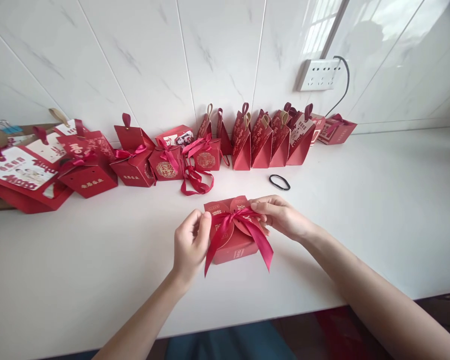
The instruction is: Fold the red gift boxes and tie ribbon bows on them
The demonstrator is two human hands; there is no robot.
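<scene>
A red gift box (235, 250) with gold print stands on the white counter in front of me. Across its top runs a dark pink ribbon (260, 240), tied in a bow, with two tails hanging down the front. My left hand (191, 242) is closed at the box's left side, thumb and fingers pinching the bow's left loop. On the other side my right hand (279, 215) pinches the right loop between thumb and fingers. The bow's knot sits between the hands, near the middle of the lid.
Several red gift boxes (242, 152) line the tiled wall, some with ribbon loops. Larger red boxes (22, 170) stand at the left. A loose ribbon (197, 181) and a black hair tie (279, 182) lie behind my box. A power strip (318, 75) is on the wall.
</scene>
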